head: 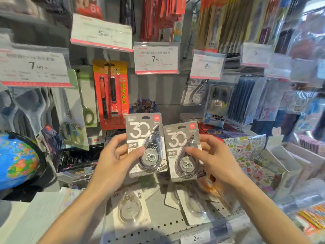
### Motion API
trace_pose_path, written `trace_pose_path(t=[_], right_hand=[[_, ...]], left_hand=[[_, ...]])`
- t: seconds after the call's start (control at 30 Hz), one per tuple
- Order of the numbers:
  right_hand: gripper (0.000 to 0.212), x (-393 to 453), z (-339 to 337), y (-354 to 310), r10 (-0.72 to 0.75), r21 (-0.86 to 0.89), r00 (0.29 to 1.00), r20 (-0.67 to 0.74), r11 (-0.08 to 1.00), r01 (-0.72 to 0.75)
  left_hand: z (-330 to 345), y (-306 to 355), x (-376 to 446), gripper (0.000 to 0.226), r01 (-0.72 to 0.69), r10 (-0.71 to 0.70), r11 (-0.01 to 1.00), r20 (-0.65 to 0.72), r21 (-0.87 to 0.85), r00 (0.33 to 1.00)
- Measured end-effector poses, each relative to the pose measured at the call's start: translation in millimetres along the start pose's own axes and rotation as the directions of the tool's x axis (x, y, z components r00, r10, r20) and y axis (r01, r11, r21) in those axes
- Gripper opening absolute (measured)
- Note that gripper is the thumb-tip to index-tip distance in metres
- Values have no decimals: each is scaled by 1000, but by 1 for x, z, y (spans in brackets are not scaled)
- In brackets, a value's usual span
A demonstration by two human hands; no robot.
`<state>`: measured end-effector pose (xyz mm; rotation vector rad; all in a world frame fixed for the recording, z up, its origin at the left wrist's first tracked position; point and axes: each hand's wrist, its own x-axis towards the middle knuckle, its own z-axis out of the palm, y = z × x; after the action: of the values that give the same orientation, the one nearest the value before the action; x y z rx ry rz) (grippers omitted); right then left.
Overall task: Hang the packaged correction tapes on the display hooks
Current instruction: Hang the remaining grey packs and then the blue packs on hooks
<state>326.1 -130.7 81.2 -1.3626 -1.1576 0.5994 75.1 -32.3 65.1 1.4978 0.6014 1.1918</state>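
Note:
My left hand (117,158) pinches a grey packaged correction tape (146,136) marked "30", thumb across its front. My right hand (213,158) grips a second identical pack (182,140) by its right edge, thumb on the blister. Both packs stand upright side by side in front of the display wall, hang holes at the top. Two more packs (130,206) (193,203) lie flat on the perforated shelf (158,224) below. Another correction tape pack (196,93) hangs on a hook under the "8" price tag (206,65). The hook under the "7.90" tag (156,59) is hidden behind the tag.
A red pen pack (110,94) and scissors (86,103) hang at the left. A blue globe (17,159) stands at far left. Blue packets (246,101) hang at the right, and sticker boxes (253,155) sit on the right shelf. Price tags jut forward above.

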Motion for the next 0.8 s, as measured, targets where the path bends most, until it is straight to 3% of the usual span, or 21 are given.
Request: trace_pose_path(t=[0.4,0.63,0.8], right_hand=[[41,35,-139,-15,-239,95,971,-11,966,239],[32,58,-212,-8,-311,103,949,59,947,304],[43,70,-227,-9,-356,141,928,110,930,340]], left_hand=[[114,29,18,50,-190,196,977,-59,93,979],[188,47,33,37,-224,271,928,-129,299,954],[209,72,37,35,-210,313,864,-162,457,936]])
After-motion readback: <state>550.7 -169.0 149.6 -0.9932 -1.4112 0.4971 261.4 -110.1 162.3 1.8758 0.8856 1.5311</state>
